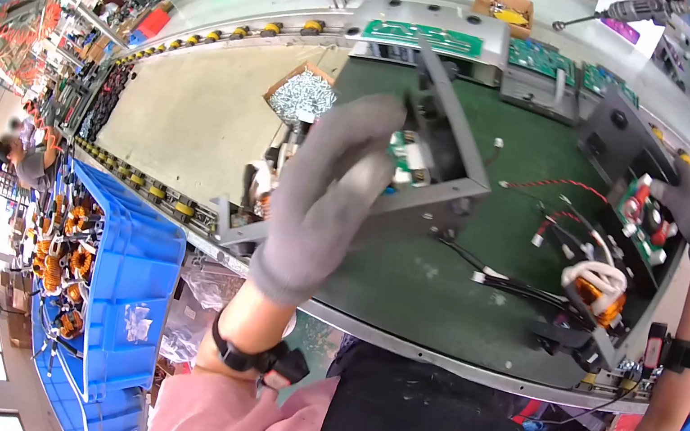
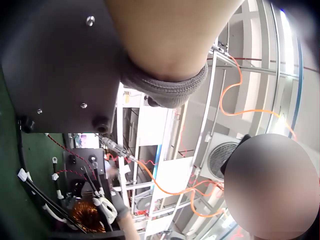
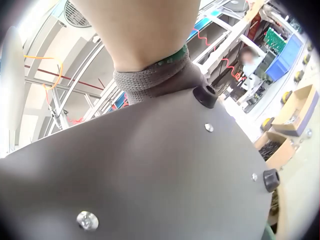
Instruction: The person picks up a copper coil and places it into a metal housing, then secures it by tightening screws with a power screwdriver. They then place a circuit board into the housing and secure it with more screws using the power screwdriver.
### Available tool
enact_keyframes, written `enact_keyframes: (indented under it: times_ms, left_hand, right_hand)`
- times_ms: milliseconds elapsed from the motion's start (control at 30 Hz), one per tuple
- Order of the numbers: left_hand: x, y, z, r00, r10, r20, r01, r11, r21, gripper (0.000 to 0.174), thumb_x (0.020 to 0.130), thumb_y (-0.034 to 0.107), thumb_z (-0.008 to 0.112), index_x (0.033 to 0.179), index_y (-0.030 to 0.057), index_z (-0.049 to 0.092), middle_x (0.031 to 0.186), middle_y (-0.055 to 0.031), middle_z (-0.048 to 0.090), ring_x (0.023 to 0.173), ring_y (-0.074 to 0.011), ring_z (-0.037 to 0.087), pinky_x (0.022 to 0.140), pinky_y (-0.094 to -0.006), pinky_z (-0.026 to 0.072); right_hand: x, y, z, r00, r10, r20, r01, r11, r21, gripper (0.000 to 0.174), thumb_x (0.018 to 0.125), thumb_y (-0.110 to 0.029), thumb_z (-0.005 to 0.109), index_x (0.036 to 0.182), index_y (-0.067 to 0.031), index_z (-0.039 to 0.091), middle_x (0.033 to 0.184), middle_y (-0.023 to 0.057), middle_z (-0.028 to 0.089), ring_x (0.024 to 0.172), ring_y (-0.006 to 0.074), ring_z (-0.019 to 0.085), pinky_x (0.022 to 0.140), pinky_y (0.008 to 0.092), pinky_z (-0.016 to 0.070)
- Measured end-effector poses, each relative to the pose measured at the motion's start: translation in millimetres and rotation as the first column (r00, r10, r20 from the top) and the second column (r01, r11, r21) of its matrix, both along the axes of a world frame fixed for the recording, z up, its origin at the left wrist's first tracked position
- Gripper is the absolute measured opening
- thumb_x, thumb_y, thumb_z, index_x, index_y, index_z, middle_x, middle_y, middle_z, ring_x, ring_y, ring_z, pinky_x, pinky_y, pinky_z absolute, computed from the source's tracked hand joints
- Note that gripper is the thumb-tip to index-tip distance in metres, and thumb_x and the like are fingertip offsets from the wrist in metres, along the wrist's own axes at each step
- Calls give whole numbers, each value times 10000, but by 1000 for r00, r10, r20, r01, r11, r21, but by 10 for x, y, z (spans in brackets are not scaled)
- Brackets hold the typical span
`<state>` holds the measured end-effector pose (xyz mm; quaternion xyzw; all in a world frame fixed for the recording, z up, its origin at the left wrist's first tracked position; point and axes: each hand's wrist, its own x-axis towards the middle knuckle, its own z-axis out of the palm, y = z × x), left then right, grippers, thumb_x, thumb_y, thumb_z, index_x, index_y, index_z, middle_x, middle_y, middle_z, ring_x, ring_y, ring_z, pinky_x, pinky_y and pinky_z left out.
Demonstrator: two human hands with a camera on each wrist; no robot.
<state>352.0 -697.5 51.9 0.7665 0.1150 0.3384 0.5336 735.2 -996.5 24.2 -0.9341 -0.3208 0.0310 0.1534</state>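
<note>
My gloved left hand is blurred and reaches over the near wall of a dark metal chassis. Its fingers are bent, with the thumb apart from them, beside a green-and-white circuit board. In the left wrist view, the chassis panel with screws and rubber feet hides that hand's fingers. My gloved right hand is at a second chassis, its thumb close to a board with red and white parts. A copper toroid coil lies below. The right wrist view shows mostly a dark panel.
A carton of screws stands behind my left hand. Loose cables lie on the green mat. Circuit boards rest along the back. A blue crate of coils stands left of the bench.
</note>
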Motion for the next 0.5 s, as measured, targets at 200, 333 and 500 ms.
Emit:
enact_keyframes:
  times_ms: [200,333,500]
  left_hand:
    - [-801,279,-139,828,535,-167,-536,843,44,378,951,199,523,1249,-30,558,1239,-163,586,1172,-227,537,1016,-364,405]
    - [-570,140,-281,910,105,-401,-337,752,-567,594,915,443,543,1337,25,513,1179,-132,599,1058,-212,576,892,-333,474]
    - [-420,186,-360,910,-233,-344,-86,704,-705,527,914,316,564,1308,-27,494,961,-50,626,815,-119,610,704,-246,497]
  right_hand:
    - [782,-1236,-532,992,-85,-88,111,934,340,604,800,-316,731,1210,87,547,1093,141,646,965,177,604,853,308,467]
    - [760,-2015,-541,947,-266,-182,320,839,439,413,862,-276,674,1115,42,600,986,62,639,886,126,579,792,274,462]
    - [379,-2762,-581,805,-593,-17,547,730,409,474,874,-441,667,979,21,645,833,20,589,767,115,504,710,277,427]
